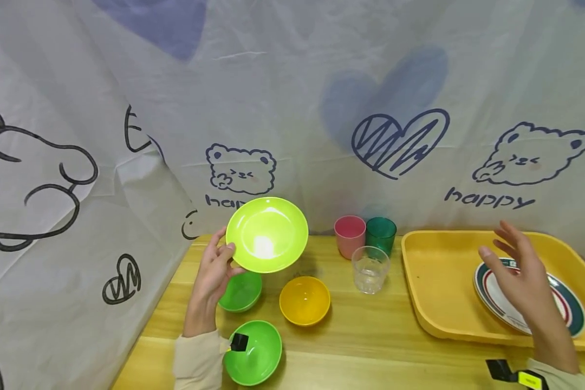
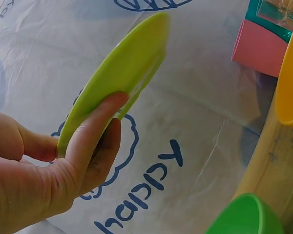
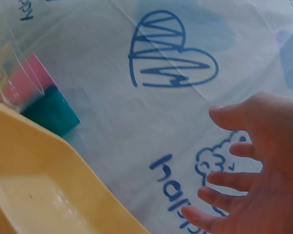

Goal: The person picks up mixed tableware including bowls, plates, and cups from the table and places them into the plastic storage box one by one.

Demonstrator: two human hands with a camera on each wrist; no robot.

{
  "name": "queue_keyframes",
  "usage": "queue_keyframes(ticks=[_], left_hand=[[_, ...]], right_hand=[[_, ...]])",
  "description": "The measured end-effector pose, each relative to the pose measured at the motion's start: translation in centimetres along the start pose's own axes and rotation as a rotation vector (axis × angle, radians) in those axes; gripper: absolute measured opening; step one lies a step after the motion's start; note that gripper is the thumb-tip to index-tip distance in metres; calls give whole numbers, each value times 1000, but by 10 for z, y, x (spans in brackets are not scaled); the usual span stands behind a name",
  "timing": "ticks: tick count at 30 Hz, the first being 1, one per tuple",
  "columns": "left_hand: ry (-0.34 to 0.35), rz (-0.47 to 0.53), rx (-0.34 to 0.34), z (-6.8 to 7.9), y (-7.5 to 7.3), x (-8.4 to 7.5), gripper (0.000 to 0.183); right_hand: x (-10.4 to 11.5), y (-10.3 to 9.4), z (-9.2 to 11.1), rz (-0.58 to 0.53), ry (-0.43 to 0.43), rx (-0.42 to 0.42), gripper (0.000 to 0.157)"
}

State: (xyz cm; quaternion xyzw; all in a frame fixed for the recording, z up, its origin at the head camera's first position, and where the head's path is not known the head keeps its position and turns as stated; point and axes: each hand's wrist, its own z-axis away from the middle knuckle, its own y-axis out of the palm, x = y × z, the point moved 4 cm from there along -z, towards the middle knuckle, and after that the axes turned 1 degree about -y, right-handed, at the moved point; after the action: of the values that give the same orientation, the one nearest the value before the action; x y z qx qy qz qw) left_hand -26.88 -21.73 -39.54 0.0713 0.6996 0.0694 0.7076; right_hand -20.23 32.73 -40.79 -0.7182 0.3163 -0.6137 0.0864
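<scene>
A lime-green plate (image 1: 267, 234) is raised above the table's back left, its inner face turned to the head camera. My left hand (image 1: 216, 276) grips its left rim, thumb on one face and fingers on the other; the left wrist view shows the plate (image 2: 115, 78) almost edge-on. My right hand (image 1: 521, 276) hangs with spread fingers over a yellow tray (image 1: 439, 292), holding nothing. Inside that tray lies a white plate (image 1: 572, 309) with a dark green rim and red ring, partly hidden behind the right hand and forearm.
Below the left hand stand two green bowls (image 1: 253, 352), one behind the other, with an orange-yellow bowl (image 1: 305, 301) to their right. A pink cup (image 1: 349, 236), a teal cup (image 1: 381, 236) and a clear cup (image 1: 370, 271) cluster left of the tray. A printed cloth (image 1: 302, 108) hangs behind the wooden table.
</scene>
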Motion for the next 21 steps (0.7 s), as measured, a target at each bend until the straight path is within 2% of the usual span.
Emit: queue_keyframes(ticks=[5, 12, 21], left_hand=[[1, -10, 9, 1, 2, 2, 50], [9, -55, 44, 0, 9, 6, 50], [-25, -62, 102, 1, 26, 12, 51]], right_hand=[[13, 11, 2, -5, -56, 26, 74], [23, 21, 5, 0, -85, 39, 72], [31, 35, 6, -68, -159, 65, 71]])
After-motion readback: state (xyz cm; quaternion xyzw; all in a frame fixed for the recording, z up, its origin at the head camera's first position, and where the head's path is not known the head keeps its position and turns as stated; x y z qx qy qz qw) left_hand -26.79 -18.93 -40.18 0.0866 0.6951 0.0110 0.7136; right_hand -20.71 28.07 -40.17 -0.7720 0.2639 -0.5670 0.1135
